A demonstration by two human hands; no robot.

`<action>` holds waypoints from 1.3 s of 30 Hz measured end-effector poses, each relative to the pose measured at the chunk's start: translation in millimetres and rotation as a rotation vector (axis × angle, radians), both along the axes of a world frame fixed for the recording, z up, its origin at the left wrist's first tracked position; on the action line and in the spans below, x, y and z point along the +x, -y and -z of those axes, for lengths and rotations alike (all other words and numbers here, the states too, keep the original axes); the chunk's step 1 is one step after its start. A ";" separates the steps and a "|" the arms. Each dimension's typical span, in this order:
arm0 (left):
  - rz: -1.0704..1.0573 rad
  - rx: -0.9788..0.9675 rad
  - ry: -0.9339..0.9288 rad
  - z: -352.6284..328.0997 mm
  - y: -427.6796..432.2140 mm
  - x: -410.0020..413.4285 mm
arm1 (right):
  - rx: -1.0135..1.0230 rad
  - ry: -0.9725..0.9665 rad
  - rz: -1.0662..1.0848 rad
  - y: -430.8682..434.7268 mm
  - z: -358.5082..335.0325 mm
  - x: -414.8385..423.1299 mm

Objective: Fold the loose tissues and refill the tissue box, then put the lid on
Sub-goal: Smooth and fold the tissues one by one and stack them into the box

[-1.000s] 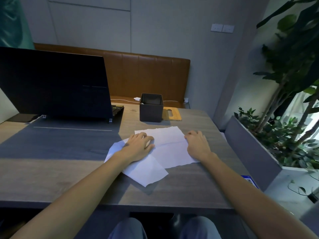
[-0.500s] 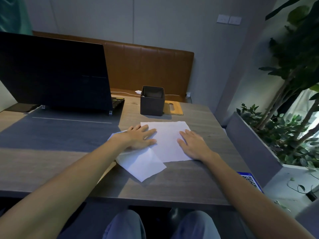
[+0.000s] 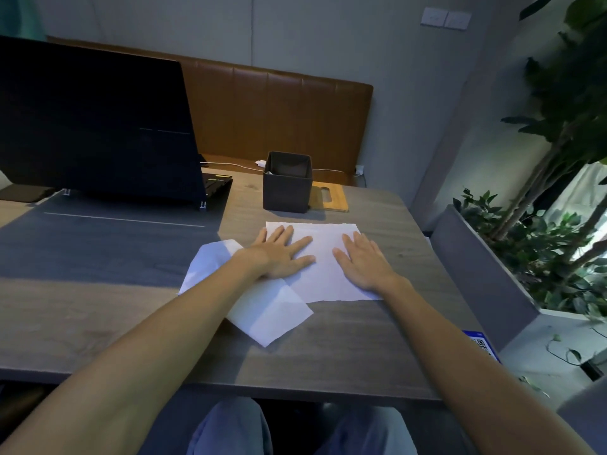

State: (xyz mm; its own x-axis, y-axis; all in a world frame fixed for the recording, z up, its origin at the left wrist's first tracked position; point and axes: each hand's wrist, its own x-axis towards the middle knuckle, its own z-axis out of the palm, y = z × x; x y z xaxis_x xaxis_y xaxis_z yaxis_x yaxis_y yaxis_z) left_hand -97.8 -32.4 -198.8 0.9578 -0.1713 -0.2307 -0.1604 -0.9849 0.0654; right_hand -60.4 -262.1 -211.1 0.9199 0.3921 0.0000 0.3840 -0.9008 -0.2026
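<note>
A white tissue (image 3: 323, 257) lies flat and squared on the wooden table (image 3: 345, 349). My left hand (image 3: 281, 254) presses its left part, fingers spread. My right hand (image 3: 363, 262) lies flat on its right part, palm down. Under the top sheet and my left forearm another white tissue (image 3: 266, 310) sticks out toward the near left. Behind the tissues stands the dark grey tissue box (image 3: 287, 187), open at the top. The wooden lid (image 3: 330, 198) with a slot lies flat just right of the box.
An open black laptop (image 3: 95, 123) stands at the left on a dark desk mat (image 3: 98, 247). A brown padded bench back (image 3: 279, 116) runs behind the table. A grey planter (image 3: 476, 277) with green plants stands to the right. A white cable (image 3: 230, 165) lies behind the box.
Both hands opened from curled fingers to flat palms and slid over the top tissue, which now lies smooth and squared. The view has tilted slightly.
</note>
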 end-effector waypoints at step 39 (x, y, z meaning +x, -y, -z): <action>-0.236 -0.751 0.427 -59.8 -17.4 15.6 | 0.384 0.094 0.099 -6.5 -73.8 45.5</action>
